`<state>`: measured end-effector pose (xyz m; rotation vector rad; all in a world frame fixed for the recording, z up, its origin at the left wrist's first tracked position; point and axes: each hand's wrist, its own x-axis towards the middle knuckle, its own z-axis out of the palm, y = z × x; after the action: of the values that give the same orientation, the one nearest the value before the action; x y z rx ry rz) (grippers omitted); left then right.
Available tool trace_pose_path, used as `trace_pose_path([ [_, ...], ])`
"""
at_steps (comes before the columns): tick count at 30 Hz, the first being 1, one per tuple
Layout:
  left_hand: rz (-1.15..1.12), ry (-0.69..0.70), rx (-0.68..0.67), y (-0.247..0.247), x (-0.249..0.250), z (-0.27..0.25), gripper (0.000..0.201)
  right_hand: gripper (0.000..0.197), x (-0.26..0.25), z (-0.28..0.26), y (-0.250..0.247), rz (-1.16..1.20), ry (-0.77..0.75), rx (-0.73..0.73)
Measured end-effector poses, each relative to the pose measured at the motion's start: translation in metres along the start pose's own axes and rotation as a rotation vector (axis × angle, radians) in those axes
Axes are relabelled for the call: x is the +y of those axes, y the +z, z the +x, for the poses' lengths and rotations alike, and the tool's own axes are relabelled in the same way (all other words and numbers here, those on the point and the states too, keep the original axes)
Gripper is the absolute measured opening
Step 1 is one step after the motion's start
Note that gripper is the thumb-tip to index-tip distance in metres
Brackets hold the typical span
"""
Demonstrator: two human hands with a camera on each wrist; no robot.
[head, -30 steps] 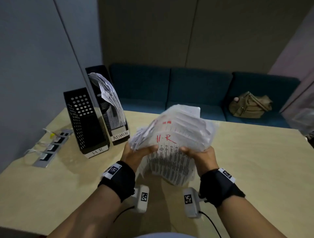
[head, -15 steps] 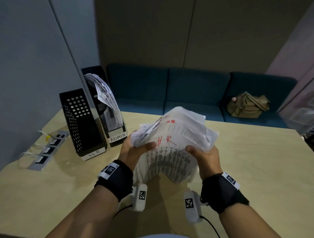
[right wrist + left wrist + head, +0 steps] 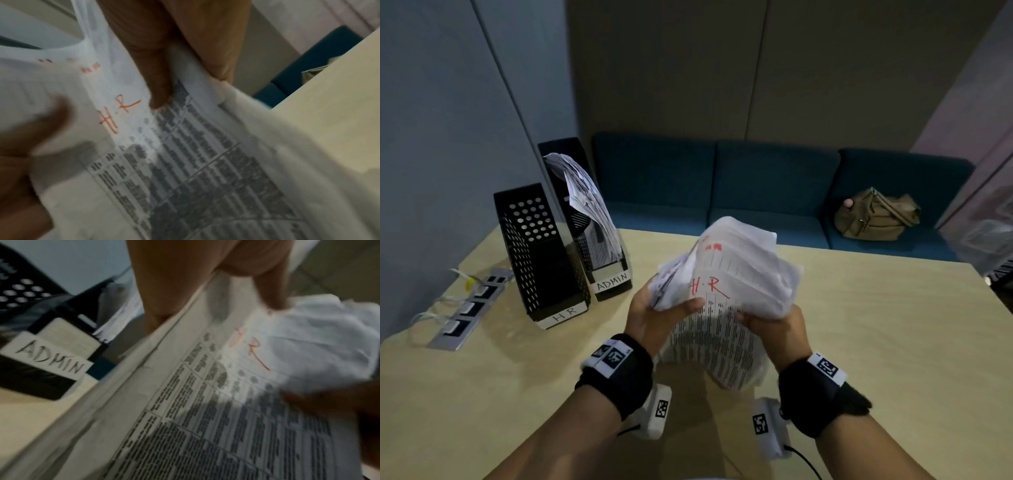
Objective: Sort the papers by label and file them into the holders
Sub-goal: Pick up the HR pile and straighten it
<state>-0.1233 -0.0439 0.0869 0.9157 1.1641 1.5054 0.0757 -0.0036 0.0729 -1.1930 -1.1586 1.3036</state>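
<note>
A crumpled stack of printed papers (image 3: 726, 291) marked "H.R" in red is held upright above the table between both hands. My left hand (image 3: 654, 315) grips its left edge, thumb across the front sheet. My right hand (image 3: 774, 325) pinches the right edge. The wrist views show the same papers (image 3: 226, 402) (image 3: 205, 162) close up and blurred, with my left hand (image 3: 205, 280) and my right hand (image 3: 174, 56) curled on them. At the left stand two black holders: the empty HR holder (image 3: 537, 253) and the ADMIN holder (image 3: 599, 226) (image 3: 45, 353), with papers in it.
A power strip (image 3: 465, 308) with cables lies along the table's (image 3: 893, 342) left edge beside the wall. Behind the table runs a blue bench (image 3: 756, 192) with a tan bag (image 3: 876, 216) on it.
Both hands have shifted the paper stack slightly left toward the holders and bunched its top more tightly. The holders have not moved.
</note>
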Motion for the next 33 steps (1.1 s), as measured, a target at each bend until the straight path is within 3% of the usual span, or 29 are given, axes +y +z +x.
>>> trace_pose_path([
  [3,0.025,0.094,0.138,0.013,0.006,0.001,0.047,0.024,-0.012,-0.002,0.009,0.029,-0.081,0.071],
  [6,0.006,0.154,0.138,0.010,0.020,0.002,0.043,0.036,-0.033,-0.008,0.010,0.058,-0.184,0.006],
  [8,0.040,0.144,0.086,0.003,0.018,0.005,0.049,0.058,-0.038,-0.013,0.007,0.065,-0.217,0.037],
  [10,0.048,0.095,0.063,-0.002,0.013,0.006,0.055,0.079,-0.038,-0.015,0.004,0.055,-0.225,0.178],
  [12,0.050,0.060,0.056,-0.002,0.009,0.005,0.055,0.084,-0.042,-0.017,0.003,0.066,-0.308,0.264],
  [16,0.073,0.041,0.036,-0.006,0.006,0.004,0.035,0.058,-0.054,-0.017,0.005,-0.241,-0.564,0.252],
  [21,0.167,0.053,0.055,-0.016,0.007,0.008,0.039,0.014,-0.062,-0.013,0.011,-0.211,-0.610,0.305],
  [25,0.124,-0.006,0.001,-0.014,0.008,0.009,0.025,0.010,-0.051,-0.016,0.012,-0.178,-0.524,0.330],
  [28,0.115,-0.046,-0.003,-0.012,0.008,0.010,0.027,0.031,-0.047,-0.016,0.010,-0.371,-0.651,0.266],
  [33,0.168,-0.028,0.011,-0.017,0.005,0.013,0.045,0.040,-0.039,-0.019,0.005,-0.546,-0.733,0.197],
])
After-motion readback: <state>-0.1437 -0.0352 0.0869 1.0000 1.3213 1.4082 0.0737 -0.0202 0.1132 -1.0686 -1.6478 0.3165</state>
